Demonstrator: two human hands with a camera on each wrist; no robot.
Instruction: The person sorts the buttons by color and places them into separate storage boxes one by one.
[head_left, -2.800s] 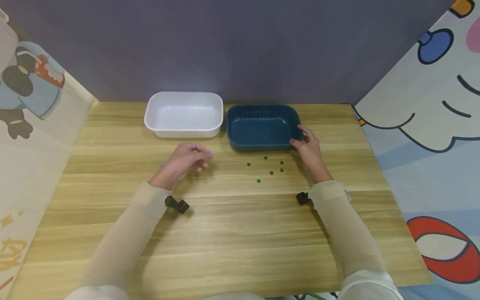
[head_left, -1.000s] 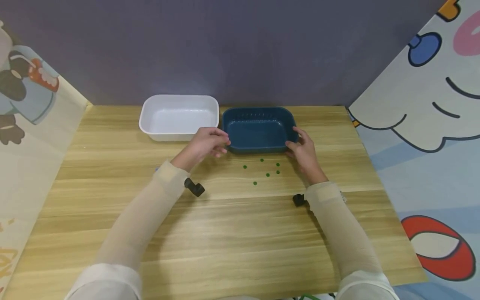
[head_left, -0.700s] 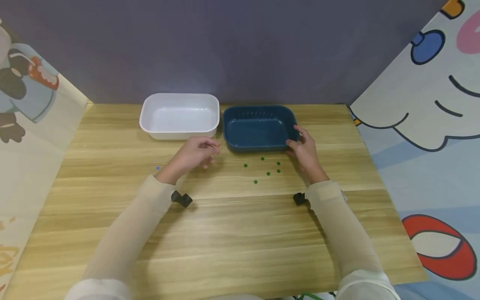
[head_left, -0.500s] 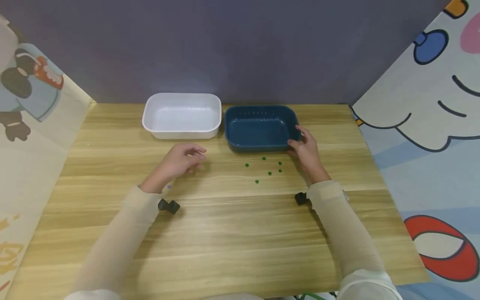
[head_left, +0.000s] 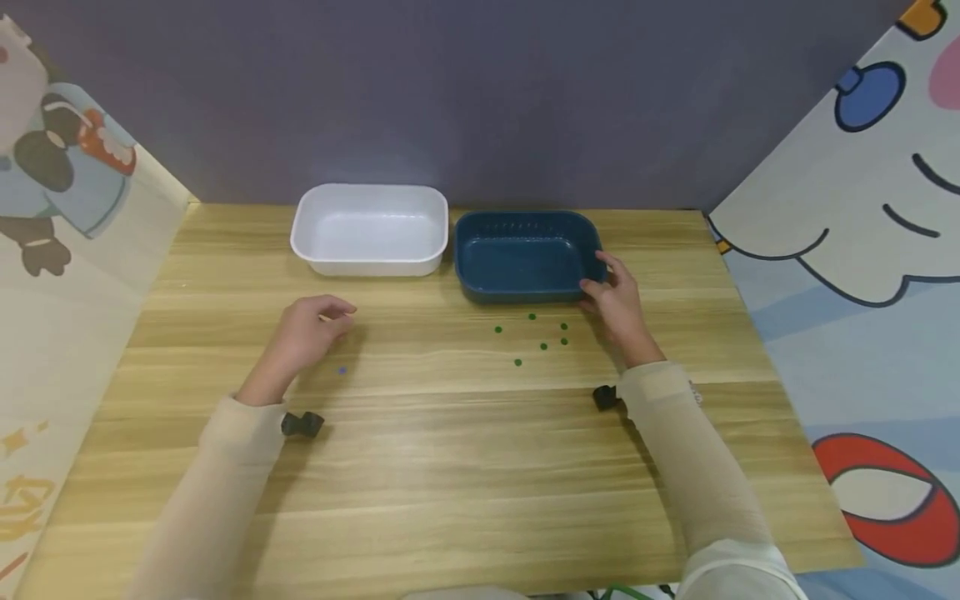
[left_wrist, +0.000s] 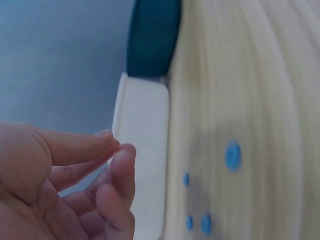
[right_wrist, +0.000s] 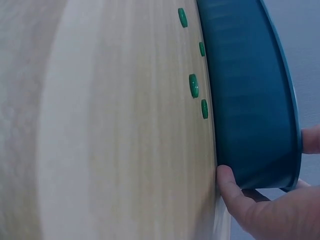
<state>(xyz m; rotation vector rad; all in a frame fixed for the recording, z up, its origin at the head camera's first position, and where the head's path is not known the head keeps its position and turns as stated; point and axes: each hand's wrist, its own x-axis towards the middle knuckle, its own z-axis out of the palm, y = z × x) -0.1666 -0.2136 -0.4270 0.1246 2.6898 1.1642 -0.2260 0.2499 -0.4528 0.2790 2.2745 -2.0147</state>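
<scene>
In the head view, my left hand [head_left: 307, 329] hovers over the left part of the table, in front of the white bin. Its fingers are loosely bent, thumb and index tips close together, with nothing visible between them in the left wrist view. Several small blue discs [left_wrist: 233, 156] lie beneath that hand; one blue disc [head_left: 342, 370] shows beside it in the head view, the others hidden under it. My right hand [head_left: 617, 308] grips the right end of a dark blue bin [head_left: 525, 296], thumb low on its wall [right_wrist: 252, 110], another finger at the rim.
A white bin [head_left: 375, 268] stands left of the dark blue one, both close to the grey back wall [head_left: 450, 100]. Several small green discs [head_left: 543, 346] are scattered in front of the blue bin. Printed side walls flank the wooden table [head_left: 465, 483].
My left hand pinched a blue disc earlier, reached the blue bin's left edge, then drew back left; no disc shows at its fingertips now. My right hand has kept its place on the bin.
</scene>
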